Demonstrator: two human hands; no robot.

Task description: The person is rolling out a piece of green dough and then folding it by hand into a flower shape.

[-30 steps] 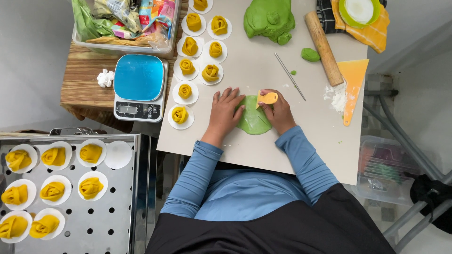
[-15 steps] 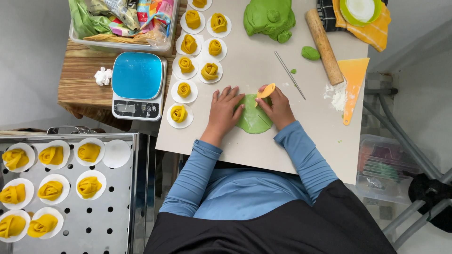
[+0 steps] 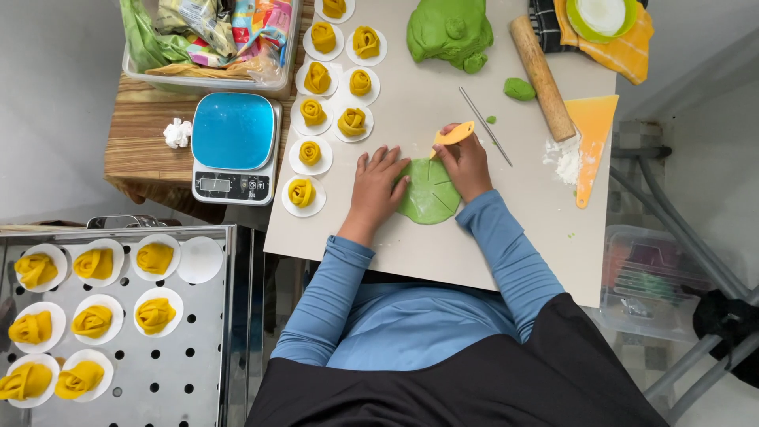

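Observation:
A flat round disc of green dough [image 3: 429, 193] lies on the beige work board [image 3: 443, 253], scored with lines that fan out from its top. My left hand [image 3: 378, 183] rests flat on the disc's left edge, fingers spread. My right hand [image 3: 466, 158] holds a small orange plastic scraper [image 3: 455, 134] at the disc's upper right rim. A large lump of green dough [image 3: 449, 32] sits at the far end of the board.
Yellow rose-shaped buns on white paper rounds [image 3: 328, 103] line the board's left side. A blue kitchen scale [image 3: 234, 146], a rolling pin [image 3: 541, 77], a thin metal rod [image 3: 485, 126], an orange wedge scraper [image 3: 590, 142] and a steel perforated tray [image 3: 190, 348] of buns surround it.
My right hand has shifted the orange scraper a little along the disc's upper rim. My left hand stays pressed on the dough.

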